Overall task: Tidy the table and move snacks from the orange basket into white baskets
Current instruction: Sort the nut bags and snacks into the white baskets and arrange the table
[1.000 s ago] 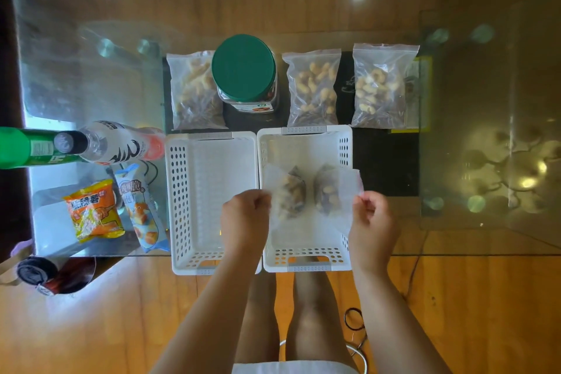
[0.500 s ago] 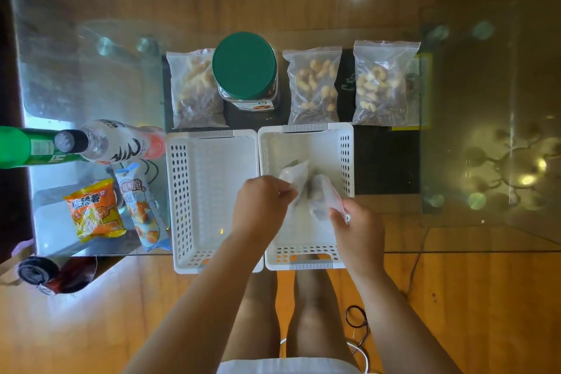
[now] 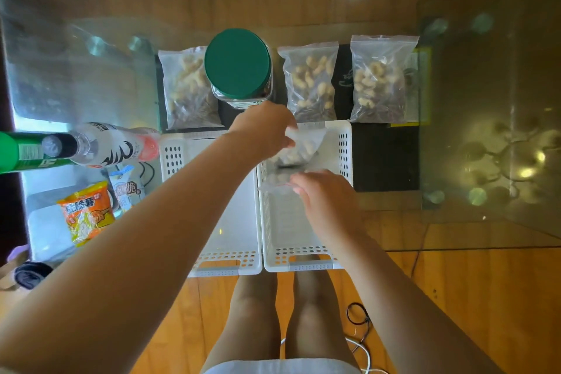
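Note:
Two white baskets stand side by side at the table's near edge: the left basket (image 3: 230, 255) and the right basket (image 3: 344, 146). My left hand (image 3: 264, 127) reaches across to the far end of the right basket and pinches a clear bag of nuts (image 3: 299, 149) down inside it. My right hand (image 3: 328, 203) grips a second clear bag (image 3: 274, 184) over the middle of the same basket. No orange basket is in view.
Behind the baskets lie three clear nut bags (image 3: 188, 91), (image 3: 311, 82), (image 3: 381, 79) and a green-lidded jar (image 3: 238, 65). At the left are a green bottle (image 3: 18, 152), a white bottle (image 3: 103, 144), an orange snack packet (image 3: 86, 212) and a blue packet (image 3: 126, 188).
Both hands have gone from holding the bags up together over the right basket to lowering them apart; my left hand reached forward to the basket's far end.

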`<state>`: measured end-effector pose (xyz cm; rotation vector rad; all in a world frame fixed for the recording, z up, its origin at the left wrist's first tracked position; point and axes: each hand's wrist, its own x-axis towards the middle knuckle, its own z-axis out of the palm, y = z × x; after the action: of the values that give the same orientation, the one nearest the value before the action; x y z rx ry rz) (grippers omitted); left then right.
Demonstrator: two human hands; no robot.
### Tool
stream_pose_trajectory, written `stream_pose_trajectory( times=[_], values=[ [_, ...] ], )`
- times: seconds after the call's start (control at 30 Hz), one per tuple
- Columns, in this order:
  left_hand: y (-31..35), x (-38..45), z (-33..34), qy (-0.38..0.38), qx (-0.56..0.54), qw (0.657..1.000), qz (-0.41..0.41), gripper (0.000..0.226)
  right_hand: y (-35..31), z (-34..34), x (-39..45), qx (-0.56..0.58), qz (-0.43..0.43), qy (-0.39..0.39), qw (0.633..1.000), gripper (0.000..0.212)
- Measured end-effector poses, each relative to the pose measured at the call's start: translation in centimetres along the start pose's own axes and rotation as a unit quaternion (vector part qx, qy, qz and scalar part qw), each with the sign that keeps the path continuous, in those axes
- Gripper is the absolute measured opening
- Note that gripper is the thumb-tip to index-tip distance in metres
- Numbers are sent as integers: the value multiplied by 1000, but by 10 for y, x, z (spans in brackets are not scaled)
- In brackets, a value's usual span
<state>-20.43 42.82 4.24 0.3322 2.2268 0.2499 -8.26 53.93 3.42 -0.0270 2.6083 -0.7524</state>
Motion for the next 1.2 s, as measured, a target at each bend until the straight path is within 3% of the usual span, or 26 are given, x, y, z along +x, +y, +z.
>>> stream_pose_trajectory(
  times=[0.07,0.2,0.27,0.47,0.53,0.63,0.7,0.8,0.9,0.97,1.1,1.2],
  values=[
    [-6,-1,2,20,-3,1000,-13,50,1,3,12,0,-17,3,1000,20],
    [-15,-4,10,98,-24,995,-18,27,3,3,23,19,-58,13,998,18],
    [-16,-4,12,111,-23,993,-7,25,4,3,26,22,-73,6,997,15],
    [-21,-6,14,165,-48,985,17,28,8,2,43,6,-52,2,999,16],
    [-22,-10,14,199,-60,978,22,28,4,4,35,18,-38,53,998,19],
    [-22,-13,16,220,-61,974,16,27,-3,12,8,9,-36,206,978,24],
    [-22,-13,17,227,-62,972,9,26,-4,22,-11,0,-93,252,963,9],
    [-21,-13,19,238,-76,968,11,30,2,42,-29,-29,-174,184,967,5],
    [-22,-17,22,270,-100,957,33,42,10,56,-24,-78,-129,48,987,49],
    [-23,-22,22,304,-107,945,52,43,17,60,-11,-108,-99,2,989,71],
    [-25,-37,24,368,-116,918,85,36,26,64,11,-156,-85,-13,984,71],
    [-25,-47,34,373,-120,916,83,35,28,64,19,-172,-85,-15,981,70]
  ],
)
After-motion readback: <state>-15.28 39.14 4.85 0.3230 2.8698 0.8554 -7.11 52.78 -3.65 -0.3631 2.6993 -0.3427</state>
